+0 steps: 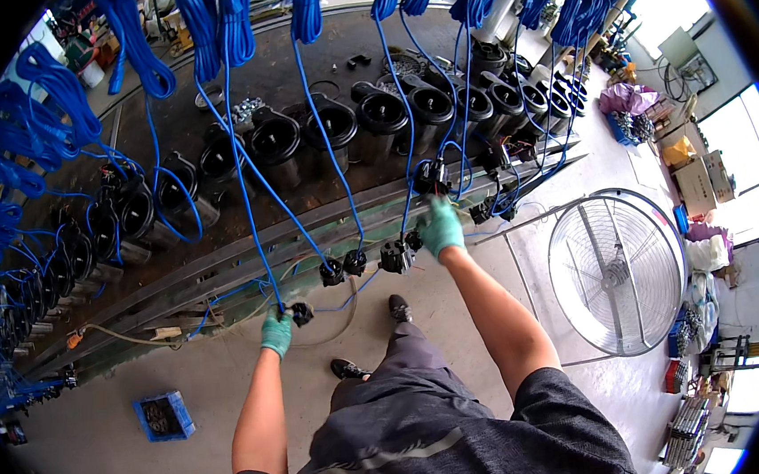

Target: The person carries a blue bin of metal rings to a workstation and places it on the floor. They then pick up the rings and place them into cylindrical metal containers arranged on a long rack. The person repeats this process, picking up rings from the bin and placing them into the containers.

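The left hand point(276, 331), in a green glove, is curled around the lower end of a blue cable point(260, 249), with a black fitting point(302, 313) just beside its fingers, on the near side of the workbench rail point(207, 258). The right hand point(440, 228), gloved alike, is raised at the rail, close below a black wired unit point(431, 177) and just right of a black connector block point(395, 257). It is blurred, so I cannot tell whether it grasps either of them or is merely passing by.

The likeliest trouble is a snag: several cables drop from the coiled bundles point(306, 11) at the far side, and two cross over the bench, so a pull by the left hand could drag a neighbouring line or tip one of the black-topped cylinders point(329, 121). Two more black fittings point(332, 272) hang between the hands, where a sweeping forearm could knock them together or strain their wires. A looped hose point(352, 315) lies near the feet and could catch a shoe point(399, 308).

The right fingertips are hard to make out against the dark parts, and the left palm is hidden by its own back. The far-left cylinders crowd into the bent rim of the view, and the uppermost coils are cut off.
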`<state>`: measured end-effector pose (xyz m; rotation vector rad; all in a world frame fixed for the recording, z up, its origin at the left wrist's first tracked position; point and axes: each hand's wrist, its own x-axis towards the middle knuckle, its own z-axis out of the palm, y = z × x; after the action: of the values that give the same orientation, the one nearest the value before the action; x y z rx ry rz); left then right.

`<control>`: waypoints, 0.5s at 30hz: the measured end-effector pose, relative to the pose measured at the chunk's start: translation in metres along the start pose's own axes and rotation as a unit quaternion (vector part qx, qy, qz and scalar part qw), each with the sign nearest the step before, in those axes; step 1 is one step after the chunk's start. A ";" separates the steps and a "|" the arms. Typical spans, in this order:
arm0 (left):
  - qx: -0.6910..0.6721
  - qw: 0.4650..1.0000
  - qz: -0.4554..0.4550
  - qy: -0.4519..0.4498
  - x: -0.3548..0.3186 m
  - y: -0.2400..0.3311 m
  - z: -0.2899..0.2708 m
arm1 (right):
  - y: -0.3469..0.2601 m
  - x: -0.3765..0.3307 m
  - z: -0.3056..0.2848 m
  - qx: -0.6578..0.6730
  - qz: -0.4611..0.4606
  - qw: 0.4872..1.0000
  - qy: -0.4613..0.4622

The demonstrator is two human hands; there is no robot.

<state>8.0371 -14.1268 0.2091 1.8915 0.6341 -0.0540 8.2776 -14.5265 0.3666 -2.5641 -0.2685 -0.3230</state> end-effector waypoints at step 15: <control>-0.163 0.931 -0.315 0.083 -0.121 0.108 0.099 | 0.109 0.031 -0.044 0.127 -0.080 0.964 -0.220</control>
<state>8.0069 -14.2914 0.2998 1.3213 1.2681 -0.1902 8.3272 -14.6372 0.3592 -2.3357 -0.6382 0.2197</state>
